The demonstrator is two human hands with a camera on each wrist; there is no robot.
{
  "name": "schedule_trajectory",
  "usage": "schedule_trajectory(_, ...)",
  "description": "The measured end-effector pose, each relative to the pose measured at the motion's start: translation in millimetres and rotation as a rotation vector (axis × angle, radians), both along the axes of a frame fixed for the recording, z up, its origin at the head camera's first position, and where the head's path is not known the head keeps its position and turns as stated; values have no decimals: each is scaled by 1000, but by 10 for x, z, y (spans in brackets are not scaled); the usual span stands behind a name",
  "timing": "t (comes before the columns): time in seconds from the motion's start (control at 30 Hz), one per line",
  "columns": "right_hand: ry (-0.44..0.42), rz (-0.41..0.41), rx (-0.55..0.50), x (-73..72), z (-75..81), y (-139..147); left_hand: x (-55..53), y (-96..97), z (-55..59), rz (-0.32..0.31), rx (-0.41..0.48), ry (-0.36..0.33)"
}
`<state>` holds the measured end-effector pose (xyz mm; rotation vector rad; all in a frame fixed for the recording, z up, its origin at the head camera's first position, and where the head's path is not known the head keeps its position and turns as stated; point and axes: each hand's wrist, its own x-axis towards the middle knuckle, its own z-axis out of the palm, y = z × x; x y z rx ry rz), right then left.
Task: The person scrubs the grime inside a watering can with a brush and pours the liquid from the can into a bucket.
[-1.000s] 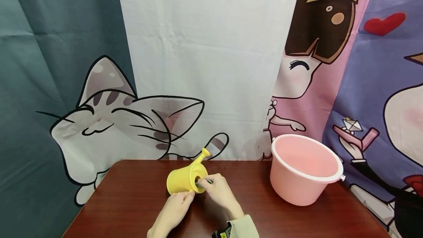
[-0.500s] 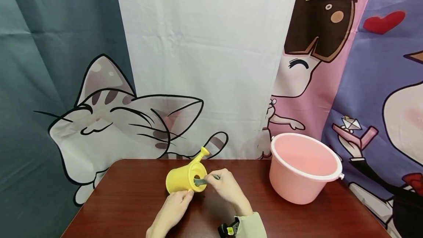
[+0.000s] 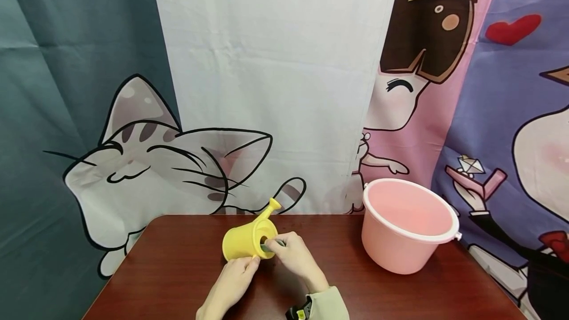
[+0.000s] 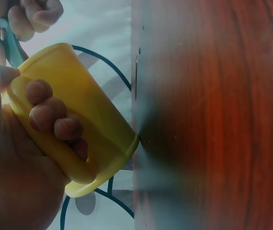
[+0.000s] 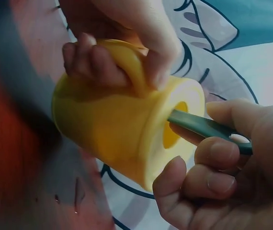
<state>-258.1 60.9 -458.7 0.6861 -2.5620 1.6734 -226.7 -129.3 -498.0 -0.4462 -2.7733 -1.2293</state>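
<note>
A small yellow watering can is tipped on its side above the table, its spout up and its round opening facing right. My left hand grips its handle, the fingers curled through the loop in the left wrist view. In my right hand is a slim dark green tool with a hole near its end, pinched between thumb and fingers. The tool's far end goes into the can's opening. What that end looks like is hidden inside the can.
A pink bucket with a white rim stands at the right on the brown wooden table. Small wet-looking marks lie on the table in the right wrist view. A printed curtain hangs behind the table.
Half a second ago my right hand was drawn back to the right, with more of the green tool showing. It has moved left again, pushing the tool deeper. The can has hardly moved.
</note>
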Motion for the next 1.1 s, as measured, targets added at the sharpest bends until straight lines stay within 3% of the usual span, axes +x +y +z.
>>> schedule_trajectory(0.37, 22, 2, -24, -11, -52, -47, 10, 15, -5, 0, 1, 17)
schedule_trajectory(0.57, -24, 39, -31, -44, -63, 16, 10, 12, -7, -12, 6, 15)
schedule_trajectory(0.8, -79, 115, -91, -66, -21, 146, 16, 6, 4, -13, 8, 15)
schedule_trajectory(1.1, -78, 112, -61, -46, 96, 268, 5, -2, 4, 5, -9, 24)
